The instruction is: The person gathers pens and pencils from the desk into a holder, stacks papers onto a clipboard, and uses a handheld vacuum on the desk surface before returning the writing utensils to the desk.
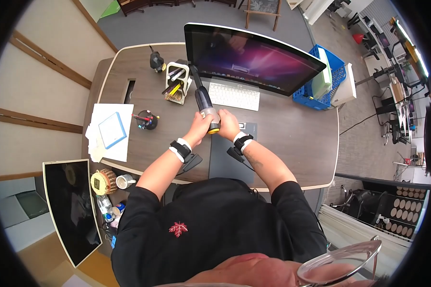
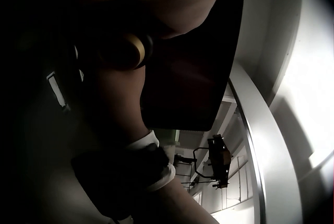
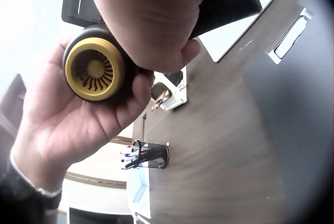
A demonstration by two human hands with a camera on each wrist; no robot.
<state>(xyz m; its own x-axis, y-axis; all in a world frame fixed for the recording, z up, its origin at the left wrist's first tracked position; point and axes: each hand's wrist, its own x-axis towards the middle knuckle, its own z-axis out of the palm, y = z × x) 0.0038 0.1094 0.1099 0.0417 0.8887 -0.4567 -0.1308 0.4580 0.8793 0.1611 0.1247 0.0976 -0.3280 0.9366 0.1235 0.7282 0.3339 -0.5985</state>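
Observation:
A slim handheld vacuum cleaner (image 1: 204,99) with a dark tapering nozzle points away over the desk, toward the monitor. My left hand (image 1: 199,128) wraps round its grey body from the left, near the rear end. From the right, my right hand (image 1: 229,123) grips the same body. Up close in the right wrist view, the vacuum's yellow slotted vent (image 3: 96,69) faces the camera, with curled left fingers (image 3: 138,91) around the casing. The left wrist view is very dark; the vacuum's yellow ring (image 2: 138,52) shows beside the right forearm.
Just beyond the hands stand a large monitor (image 1: 254,60) and a white keyboard (image 1: 234,95). A white pen holder (image 1: 178,85) is beside the nozzle, a black pen cup (image 1: 147,120) farther left. A dark mat (image 1: 232,158) lies in front; a blue basket (image 1: 337,71) is at right.

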